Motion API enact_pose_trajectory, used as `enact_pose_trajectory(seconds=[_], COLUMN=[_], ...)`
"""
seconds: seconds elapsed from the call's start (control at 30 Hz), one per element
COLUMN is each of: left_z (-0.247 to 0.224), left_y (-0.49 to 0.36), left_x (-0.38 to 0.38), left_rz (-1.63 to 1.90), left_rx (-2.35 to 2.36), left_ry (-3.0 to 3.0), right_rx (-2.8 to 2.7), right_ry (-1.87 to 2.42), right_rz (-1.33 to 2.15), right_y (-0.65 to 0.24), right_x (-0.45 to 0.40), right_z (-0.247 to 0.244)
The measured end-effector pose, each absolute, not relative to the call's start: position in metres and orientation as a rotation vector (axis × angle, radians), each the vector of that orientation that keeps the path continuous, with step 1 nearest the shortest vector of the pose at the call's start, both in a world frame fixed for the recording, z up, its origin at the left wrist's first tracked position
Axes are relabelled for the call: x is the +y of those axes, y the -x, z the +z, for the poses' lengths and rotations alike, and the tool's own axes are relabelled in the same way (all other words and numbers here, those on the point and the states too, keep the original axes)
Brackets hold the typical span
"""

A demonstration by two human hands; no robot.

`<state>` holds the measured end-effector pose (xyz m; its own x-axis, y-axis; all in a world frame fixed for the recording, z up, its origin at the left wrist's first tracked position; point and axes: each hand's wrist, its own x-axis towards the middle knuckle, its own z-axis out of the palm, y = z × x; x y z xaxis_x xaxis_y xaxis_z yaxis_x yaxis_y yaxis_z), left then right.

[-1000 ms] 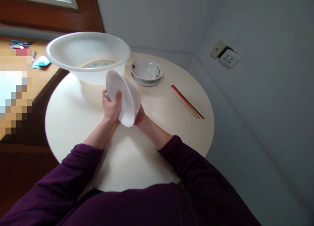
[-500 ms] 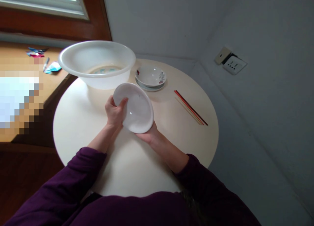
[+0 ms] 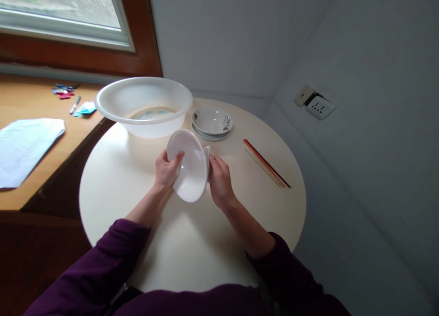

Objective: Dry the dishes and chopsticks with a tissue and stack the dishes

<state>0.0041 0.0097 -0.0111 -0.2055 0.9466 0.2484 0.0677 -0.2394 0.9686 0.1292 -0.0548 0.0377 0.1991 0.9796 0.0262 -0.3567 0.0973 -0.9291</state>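
White plate (image 3: 188, 167) is tilting on edge above the round table (image 3: 113, 179), just in front of the basin (image 3: 144, 103). Left hand (image 3: 166, 169) is gripping its rim, right hand (image 3: 219, 181) is pressing a small cloth (image 3: 207, 152) on its back. Best w/ firm rim grip, light wiping pressure.

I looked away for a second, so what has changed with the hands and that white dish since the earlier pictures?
The right hand came out from under the white dish and now sits at its right edge, with something small and white at its fingertips. The dish is tipped more on edge than half a second ago. The left hand kept its grip. The basin, small bowl and chopsticks stayed put.
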Motion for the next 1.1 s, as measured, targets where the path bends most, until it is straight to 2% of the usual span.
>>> enact_pose_trajectory(seconds=[0.27,0.47,0.57,0.7,0.83,0.93,1.1], left_z=[-0.010,-0.019,-0.024,-0.026,-0.020,-0.010,-0.003], left_y=[-0.002,0.001,0.004,0.004,0.000,-0.001,0.002], left_x=[0.006,0.010,0.015,0.016,0.009,0.003,0.000], left_rz=[1.503,1.491,1.452,1.396,1.322,1.279,1.189], left_rx=[1.296,1.317,1.317,1.347,1.323,1.250,0.988], left_ry=[-1.273,-1.208,-1.181,-1.231,-1.336,-1.372,-1.378], right_rx=[-0.601,-0.806,-0.923,-1.411,-1.741,-1.630,-1.246], right_ry=[0.991,1.158,1.282,1.453,1.703,1.882,1.902], right_rz=[1.627,1.448,1.238,0.935,0.897,0.930,1.073], right_y=[-0.137,-0.164,-0.185,-0.196,-0.190,-0.192,-0.217], right_x=[-0.030,-0.035,-0.041,-0.057,-0.067,-0.065,-0.054], right_z=[0.018,0.004,0.012,0.035,0.045,0.036,0.027])
